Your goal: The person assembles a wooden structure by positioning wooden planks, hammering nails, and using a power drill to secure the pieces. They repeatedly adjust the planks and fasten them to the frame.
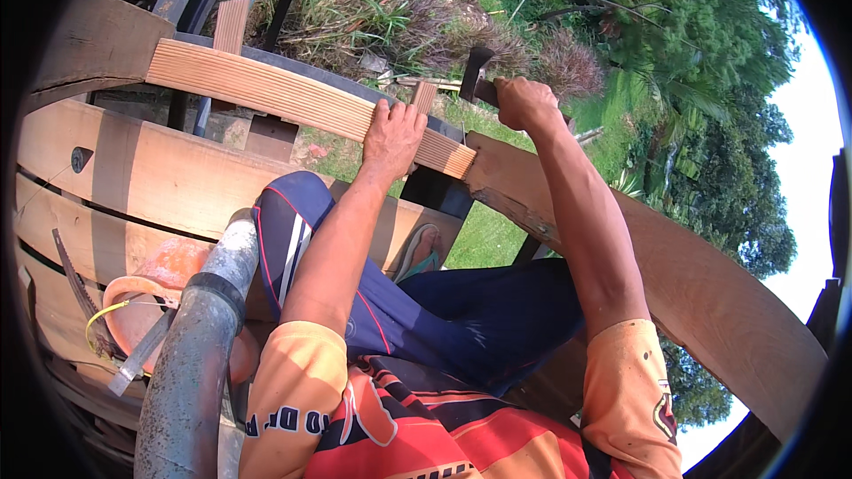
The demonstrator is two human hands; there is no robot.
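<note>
My right hand (526, 105) is closed round the handle of a hammer (474, 73), raised above and beyond the right end of a grooved wooden board (266, 93). The hammer's dark head points away from me and touches nothing. Near that same end, my left hand (393, 137) presses on the grooved board, its fingers bent over the far edge. A short upright wooden slat (423, 96) stands right beside these fingertips. Another slat (231, 27) sticks up behind the board's left part. Whatever lies under my left palm is hidden.
A thick grey metal pipe (191, 372) rises close at my left. An orange rounded container (146, 288) and a saw blade (75, 275) lie on planks (160, 160) with gaps. A curved wooden beam (674, 253) runs along the right. Grass lies below, beyond the edge.
</note>
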